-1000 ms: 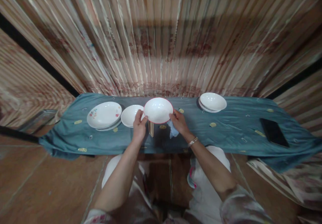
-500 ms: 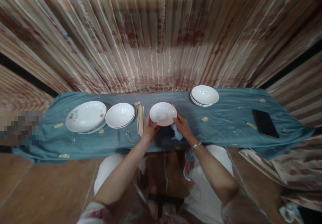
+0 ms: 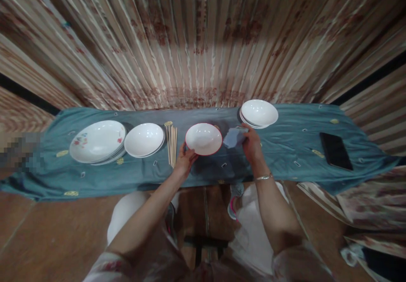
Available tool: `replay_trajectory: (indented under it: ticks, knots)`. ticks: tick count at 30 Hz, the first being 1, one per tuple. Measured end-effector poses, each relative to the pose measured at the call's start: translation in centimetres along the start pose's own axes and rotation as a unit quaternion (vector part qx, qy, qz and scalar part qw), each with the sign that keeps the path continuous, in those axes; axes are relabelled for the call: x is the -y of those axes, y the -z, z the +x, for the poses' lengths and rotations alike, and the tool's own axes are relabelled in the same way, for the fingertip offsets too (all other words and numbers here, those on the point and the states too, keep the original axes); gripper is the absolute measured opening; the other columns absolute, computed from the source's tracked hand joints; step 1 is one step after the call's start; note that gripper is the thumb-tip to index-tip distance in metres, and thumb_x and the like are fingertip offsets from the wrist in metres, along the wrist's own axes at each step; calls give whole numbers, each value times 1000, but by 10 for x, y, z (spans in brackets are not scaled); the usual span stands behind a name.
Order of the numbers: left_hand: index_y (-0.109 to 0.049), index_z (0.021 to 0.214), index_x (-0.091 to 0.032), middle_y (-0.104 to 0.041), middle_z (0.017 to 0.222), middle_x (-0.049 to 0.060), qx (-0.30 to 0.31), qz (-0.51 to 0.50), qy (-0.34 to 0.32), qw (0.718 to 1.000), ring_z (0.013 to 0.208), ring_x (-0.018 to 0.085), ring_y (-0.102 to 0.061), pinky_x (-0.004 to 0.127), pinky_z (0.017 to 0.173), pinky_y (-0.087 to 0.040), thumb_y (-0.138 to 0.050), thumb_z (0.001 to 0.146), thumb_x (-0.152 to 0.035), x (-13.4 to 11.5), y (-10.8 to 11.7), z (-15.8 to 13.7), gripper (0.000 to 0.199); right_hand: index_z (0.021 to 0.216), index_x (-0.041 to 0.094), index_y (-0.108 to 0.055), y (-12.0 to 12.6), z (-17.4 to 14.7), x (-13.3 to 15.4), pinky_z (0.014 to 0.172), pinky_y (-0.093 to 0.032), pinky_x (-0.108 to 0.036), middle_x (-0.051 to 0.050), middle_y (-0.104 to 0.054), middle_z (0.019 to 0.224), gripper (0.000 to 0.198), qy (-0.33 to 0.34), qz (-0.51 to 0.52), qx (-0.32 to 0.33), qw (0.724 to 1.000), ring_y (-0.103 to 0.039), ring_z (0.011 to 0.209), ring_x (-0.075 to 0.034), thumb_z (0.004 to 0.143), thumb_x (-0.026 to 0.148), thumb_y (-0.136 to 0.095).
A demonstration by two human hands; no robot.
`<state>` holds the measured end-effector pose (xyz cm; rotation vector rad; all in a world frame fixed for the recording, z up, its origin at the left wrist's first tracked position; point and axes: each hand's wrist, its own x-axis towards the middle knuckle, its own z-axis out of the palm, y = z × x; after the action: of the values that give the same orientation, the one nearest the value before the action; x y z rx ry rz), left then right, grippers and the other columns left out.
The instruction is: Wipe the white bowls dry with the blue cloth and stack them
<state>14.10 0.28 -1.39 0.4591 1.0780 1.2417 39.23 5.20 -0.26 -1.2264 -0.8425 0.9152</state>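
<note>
A white bowl with a red rim (image 3: pixel 204 139) sits upright at the middle of the table. My left hand (image 3: pixel 186 160) grips its near left edge, fingers closed on the rim. To the right of the bowl, my right hand (image 3: pixel 252 144) is closed on a folded light blue cloth (image 3: pixel 234 138), held apart from the bowl. Just beyond that hand stands a stack of white bowls (image 3: pixel 259 113). A bundle of wooden chopsticks (image 3: pixel 172 146) lies left of my left hand.
Farther left are stacked white bowls (image 3: pixel 144 140) and a stack of flower-patterned plates (image 3: pixel 98 141). A flat black device (image 3: pixel 335 151) lies on the right of the teal tablecloth (image 3: pixel 294 146). A striped curtain (image 3: pixel 203 62) hangs behind the table.
My right hand has left the bowl's rim and moved right with the blue cloth, which was below the bowl before. My left hand stays on the bowl.
</note>
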Motion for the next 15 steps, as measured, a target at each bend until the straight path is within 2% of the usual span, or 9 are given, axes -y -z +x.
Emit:
replay_trajectory:
  ticks: [4, 8, 12, 15]
  knots:
    - [-63, 108, -22, -73, 86, 0, 29, 4, 35, 999, 80, 16, -73, 38, 98, -55, -83, 71, -19, 1, 0, -1, 42, 113, 21, -66, -10, -2, 1, 89, -55, -34, -3, -73, 104, 41, 79, -61, -9, 995, -65, 91, -18, 75, 36, -61]
    - [-61, 110, -23, -75, 94, 3, 69, 6, 75, 995, 84, 21, -77, 42, 95, -58, -84, 72, -22, 3, -3, -5, 44, 116, 20, -67, -24, -14, 7, 92, -55, -38, -8, -72, 110, 37, 175, -187, 32, 966, -66, 98, -22, 83, 35, -61]
    - [-58, 113, -24, -76, 98, 2, 75, -23, 77, 994, 82, 20, -77, 43, 94, -59, -84, 70, -18, 3, -7, -6, 51, 120, 22, -68, -40, -26, 7, 110, -48, -46, -12, -69, 130, 32, 259, -317, 147, 901, -61, 121, -28, 89, 25, -57]
    - [-58, 112, -24, -76, 96, 1, 79, -26, 74, 994, 81, 19, -77, 41, 92, -59, -84, 69, -16, 3, -8, -5, 52, 117, 22, -70, -45, -31, 4, 113, -44, -50, -13, -72, 126, 30, 276, -394, 225, 847, -61, 122, -31, 90, 19, -57]
